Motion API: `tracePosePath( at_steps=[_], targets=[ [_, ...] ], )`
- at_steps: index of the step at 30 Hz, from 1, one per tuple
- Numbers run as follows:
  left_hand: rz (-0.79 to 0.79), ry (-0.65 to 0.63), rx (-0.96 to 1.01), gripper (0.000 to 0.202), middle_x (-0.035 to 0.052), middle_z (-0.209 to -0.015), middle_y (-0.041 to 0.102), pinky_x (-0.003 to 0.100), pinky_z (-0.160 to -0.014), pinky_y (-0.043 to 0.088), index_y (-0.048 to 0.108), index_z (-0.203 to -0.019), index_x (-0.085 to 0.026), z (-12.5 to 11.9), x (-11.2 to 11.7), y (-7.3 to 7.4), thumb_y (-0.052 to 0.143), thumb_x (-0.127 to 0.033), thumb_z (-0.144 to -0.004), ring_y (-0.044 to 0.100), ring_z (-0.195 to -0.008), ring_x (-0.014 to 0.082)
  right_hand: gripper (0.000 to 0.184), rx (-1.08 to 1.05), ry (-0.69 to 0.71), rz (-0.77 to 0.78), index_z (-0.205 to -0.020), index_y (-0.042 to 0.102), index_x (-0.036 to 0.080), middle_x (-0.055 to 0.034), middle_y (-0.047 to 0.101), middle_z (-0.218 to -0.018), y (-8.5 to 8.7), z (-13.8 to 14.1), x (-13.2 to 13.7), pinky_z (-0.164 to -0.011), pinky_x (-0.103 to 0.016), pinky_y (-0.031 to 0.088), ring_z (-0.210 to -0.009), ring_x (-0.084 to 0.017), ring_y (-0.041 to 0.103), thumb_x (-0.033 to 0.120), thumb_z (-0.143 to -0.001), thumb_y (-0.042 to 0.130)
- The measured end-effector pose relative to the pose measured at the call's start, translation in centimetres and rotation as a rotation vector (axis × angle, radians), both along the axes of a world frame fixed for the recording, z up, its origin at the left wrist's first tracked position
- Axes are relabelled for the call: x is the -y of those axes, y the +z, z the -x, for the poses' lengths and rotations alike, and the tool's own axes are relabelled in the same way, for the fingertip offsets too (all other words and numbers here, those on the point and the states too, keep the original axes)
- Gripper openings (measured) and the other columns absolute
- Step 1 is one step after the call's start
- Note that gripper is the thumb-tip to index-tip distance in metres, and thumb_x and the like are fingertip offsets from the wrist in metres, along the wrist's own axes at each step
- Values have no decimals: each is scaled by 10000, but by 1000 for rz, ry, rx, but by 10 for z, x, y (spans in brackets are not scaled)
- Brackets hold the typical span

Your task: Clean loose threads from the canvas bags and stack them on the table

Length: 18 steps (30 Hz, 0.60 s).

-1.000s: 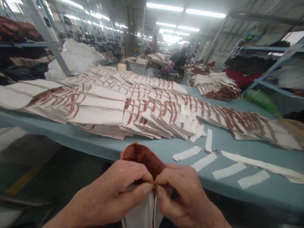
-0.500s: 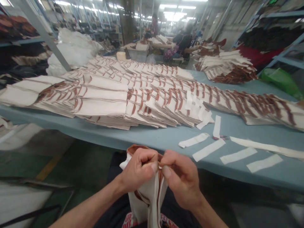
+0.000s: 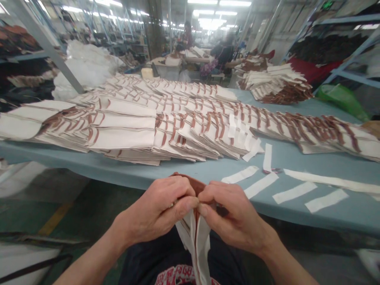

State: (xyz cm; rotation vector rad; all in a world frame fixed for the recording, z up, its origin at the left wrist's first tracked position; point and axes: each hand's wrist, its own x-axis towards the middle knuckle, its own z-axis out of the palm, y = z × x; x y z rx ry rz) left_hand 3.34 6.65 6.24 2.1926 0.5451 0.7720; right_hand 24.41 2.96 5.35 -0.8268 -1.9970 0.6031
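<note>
My left hand [image 3: 157, 209] and my right hand [image 3: 234, 215] meet over my lap, just in front of the table edge. Both pinch the top edge of a cream fabric piece with brown trim [image 3: 194, 237], thumbs and forefingers pressed together on it. The fabric hangs down between my wrists, and its brown upper part [image 3: 197, 185] peeks out behind my fingers. Most of the piece is hidden by my hands.
A long blue table [image 3: 208, 170] carries fanned rows of cream pieces with brown trim [image 3: 142, 122]. White strips [image 3: 261, 185] lie on it near my right hand. Another stack [image 3: 276, 83] sits far right. White bags, shelving and people stand behind.
My hands have risen slightly with the fabric and stayed pinched together on its edge. The view has shifted a little, and less of the fabric's white front shows than half a second ago.
</note>
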Motion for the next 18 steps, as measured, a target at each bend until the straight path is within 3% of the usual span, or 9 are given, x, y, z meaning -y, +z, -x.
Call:
tracePosePath(
  at_steps=[2, 5, 8, 14, 18],
  targets=[
    [50, -4, 18, 256, -49, -724, 469, 233, -654, 341, 483, -772, -186, -4, 2, -3, 467, -192, -1027, 423, -663, 109, 159, -20, 12, 5, -789, 609, 197, 41, 561, -630, 1, -1, 0, -581, -238, 365, -576, -110, 489, 109, -917, 575],
    [253, 14, 85, 338, -66, -662, 400, 229, -571, 304, 444, -715, -194, -9, 5, -10, 465, -278, -1042, 369, -593, 99, 170, -47, -6, -7, -757, 600, 201, 45, 551, -599, -2, 2, 2, -572, -242, 358, -564, -115, 473, 106, -894, 568],
    [378, 30, 89, 422, -62, -658, 392, 233, -569, 308, 440, -690, -191, -10, 8, -16, 465, -404, -1054, 367, -596, 102, 184, -26, -75, -50, -728, 585, 201, 50, 548, -577, -7, 5, 5, -564, -241, 346, -542, -111, 445, 89, -874, 572],
    [446, 98, 60, 661, -41, -634, 418, 263, -564, 311, 528, -702, -167, -7, 10, -18, 218, -626, -1064, 363, -578, 116, 210, 26, -140, 21, -719, 582, 194, 31, 571, -605, -16, 4, 9, -576, -241, 355, -571, -116, 498, 146, -923, 578],
    [415, 68, 34, 572, -54, -638, 363, 261, -558, 296, 435, -675, -191, -8, 7, -14, 262, -557, -1079, 321, -571, 111, 206, 60, -164, 20, -730, 593, 191, 30, 585, -611, -18, 3, 11, -593, -249, 353, -577, -120, 499, 135, -927, 575]
  ],
)
